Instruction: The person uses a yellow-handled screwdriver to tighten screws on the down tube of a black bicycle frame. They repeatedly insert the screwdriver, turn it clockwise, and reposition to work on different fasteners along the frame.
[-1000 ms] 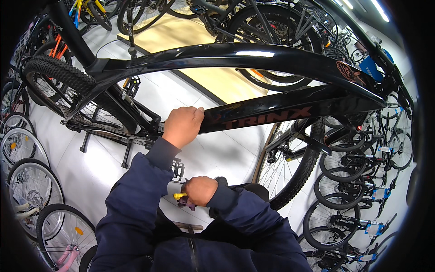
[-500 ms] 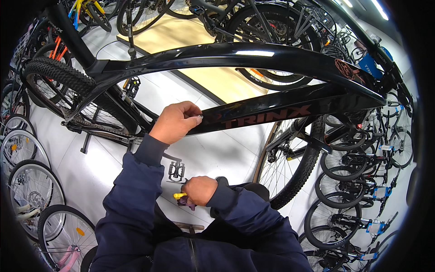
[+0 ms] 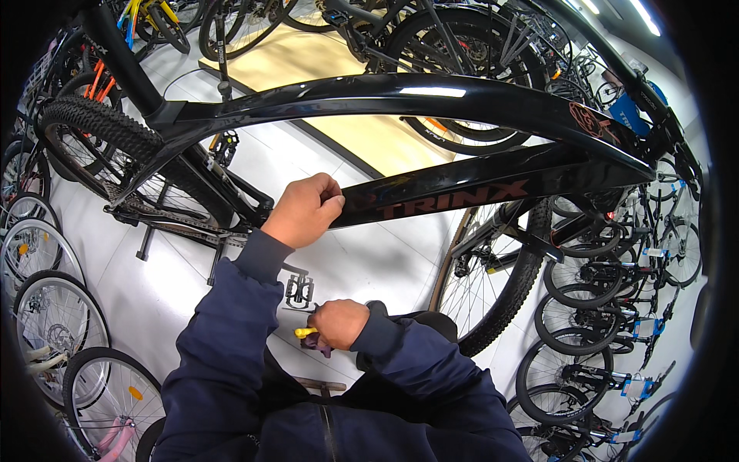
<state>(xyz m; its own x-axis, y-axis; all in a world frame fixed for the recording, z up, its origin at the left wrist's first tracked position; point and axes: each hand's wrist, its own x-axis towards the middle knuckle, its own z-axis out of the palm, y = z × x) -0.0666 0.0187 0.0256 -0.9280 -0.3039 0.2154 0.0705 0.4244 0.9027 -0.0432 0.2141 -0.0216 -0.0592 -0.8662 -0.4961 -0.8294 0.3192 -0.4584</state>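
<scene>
A glossy black bicycle frame [image 3: 454, 185] stretches across the view in front of me. My left hand [image 3: 305, 211] is at the lower left end of its down tube, thumb and fingers pinched together. Whatever is between those fingertips is hidden. Lower down, close to my body, my right hand [image 3: 341, 322] is closed around a yellow-handled tool [image 3: 305, 333] and a crumpled dark purple cloth [image 3: 315, 343]; the rest of the tool is mostly covered. A black pedal [image 3: 299, 291] sits between my two hands, just above the right one.
The bike's knobby rear wheel [image 3: 127, 146] stands at left and its front wheel [image 3: 500, 285] at right. Rows of parked bicycles [image 3: 589, 308] line the right side, with more wheels [image 3: 65, 331] at left. A pale wooden platform [image 3: 331, 69] lies beyond the frame.
My left hand has shifted slightly to the right and turned along the down tube. A small shiny spot at its fingertips no longer shows. My right hand has stayed put.
</scene>
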